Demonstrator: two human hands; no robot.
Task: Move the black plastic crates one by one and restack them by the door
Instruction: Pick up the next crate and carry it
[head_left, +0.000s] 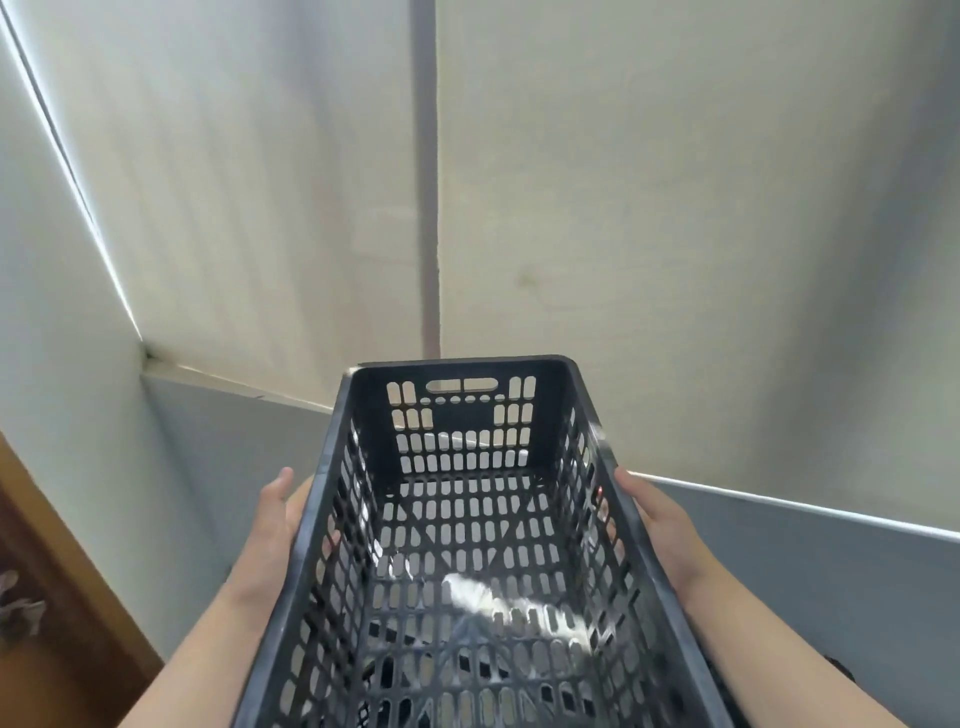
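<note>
Crate: presently one black plastic crate (467, 545), empty, carried in the air in front of the person, long axis pointing away, far end tipped a little upward.
Build: perforated walls and floor with rows of slots; solid thick rim; a handle slot (461, 385) cut high in the far end wall.
Handling, judged: light for its bulk, since it is empty and mostly holes; stiff moulded plastic, unlikely to flex or crack under ordinary carrying; smooth rim could slide against bare palms if tilted hard.
Where to hold, judged: the long sides under the rim, as now, balance it well; the end slots would suit lowering onto a stack.
Left hand (272, 530): pressed against the outside of the left long wall, thumb up beside the rim, fingers passing under or behind the wall and mostly hidden.
Right hand (657, 519): flat on the outside of the right long wall, fingertips reaching forward along the rim.
Grip: both hands closed in on the crate from opposite sides, clamping it between them; neither hand holds anything else.
Ahead: pale wall panels (675, 208) with a vertical seam, grey lower panel (831, 561) beneath.
Left edge: brown wooden surface (57, 597), possibly the door or its frame; cannot tell which.
Stack: none visible; floor hidden by the crate.
Progress, judged: mid-carry, placement not yet done.
</note>
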